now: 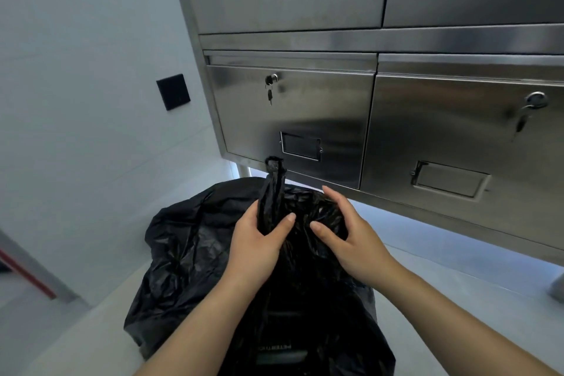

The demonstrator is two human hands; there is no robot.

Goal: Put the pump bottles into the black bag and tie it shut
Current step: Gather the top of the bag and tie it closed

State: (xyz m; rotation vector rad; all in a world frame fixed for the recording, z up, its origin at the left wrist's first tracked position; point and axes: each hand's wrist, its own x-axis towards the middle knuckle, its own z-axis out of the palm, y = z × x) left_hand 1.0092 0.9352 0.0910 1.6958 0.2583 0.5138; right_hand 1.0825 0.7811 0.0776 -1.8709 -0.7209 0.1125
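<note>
I see left hand (256, 241) gripping twisted neck (273, 186) of black bag (189, 253), frame centre; right hand (351, 238) clutching bunched plastic just beside it. Steel cabinet (293, 119) above.

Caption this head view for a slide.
Left hand grips the black bag at its twisted neck; right hand holds bunched plastic.

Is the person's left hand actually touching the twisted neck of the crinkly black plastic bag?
Touching. The head view shows the left hand curled round the twisted neck of the crinkly black plastic bag, thumb pressed across it.
</note>
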